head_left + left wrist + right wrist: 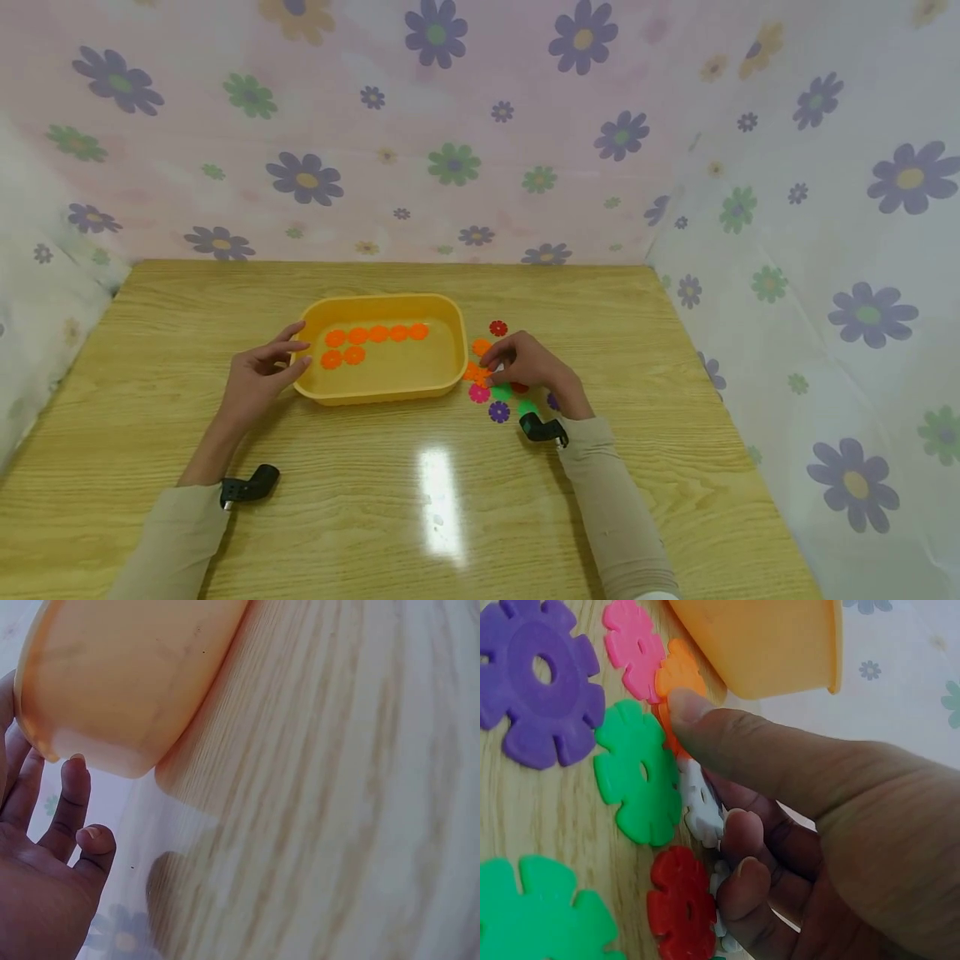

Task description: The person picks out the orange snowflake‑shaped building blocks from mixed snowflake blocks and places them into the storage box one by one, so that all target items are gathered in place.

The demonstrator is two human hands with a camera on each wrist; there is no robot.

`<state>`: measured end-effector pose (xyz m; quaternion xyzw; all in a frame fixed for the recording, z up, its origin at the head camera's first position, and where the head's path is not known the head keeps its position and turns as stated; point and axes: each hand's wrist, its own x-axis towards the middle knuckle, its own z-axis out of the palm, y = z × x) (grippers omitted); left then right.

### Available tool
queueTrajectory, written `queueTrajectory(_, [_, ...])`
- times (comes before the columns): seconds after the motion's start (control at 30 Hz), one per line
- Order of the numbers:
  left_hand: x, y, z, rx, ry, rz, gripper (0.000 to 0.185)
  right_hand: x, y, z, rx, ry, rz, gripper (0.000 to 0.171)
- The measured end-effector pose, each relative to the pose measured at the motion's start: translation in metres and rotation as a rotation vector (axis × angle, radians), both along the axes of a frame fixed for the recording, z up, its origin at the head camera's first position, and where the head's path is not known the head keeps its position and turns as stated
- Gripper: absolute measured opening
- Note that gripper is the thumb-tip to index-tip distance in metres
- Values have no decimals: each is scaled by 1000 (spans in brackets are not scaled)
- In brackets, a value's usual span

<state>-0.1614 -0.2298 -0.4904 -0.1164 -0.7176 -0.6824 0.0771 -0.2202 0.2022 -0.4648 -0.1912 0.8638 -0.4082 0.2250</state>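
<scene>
Right hand (528, 362) down among the flower discs.
Thumb and fingers pinch an orange disc (676, 675); left hand (258, 375), fingers loosely spread, touches the yellow tray (390, 392).

We see bright, even light. White glare patch on shiny tabletop (441, 492), so lamp sits above. Shadows soft, faint. Head view sharp, edges bent a bit. Our wrist views close up, tabletop grain blurry there.

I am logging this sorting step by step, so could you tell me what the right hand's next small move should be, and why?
Probably pinch and lift the orange disc under the right hand. Its thumb already rests on it beside the yellow tray, which holds only orange discs, while the left hand steadies the tray.
</scene>
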Motion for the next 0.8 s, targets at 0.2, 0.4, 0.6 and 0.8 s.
queueTrajectory(0.2, [0, 0, 0, 2, -6, -2, 21, 0, 1, 0, -20, 9, 12, 21])
queueTrajectory(0.4, [-1, 0, -1, -2, -10, 2, 21, -2, 2, -1, -17, 15, 29, 20])
queueTrajectory(0.6, [-1, -1, -1, 3, -21, 1, 21, -4, 2, -4, 20, 37, 37, 21])
queueTrajectory(0.8, [-1, -1, -2, 7, -19, 0, 21, -3, 1, 0, 50, 43, 47, 22])
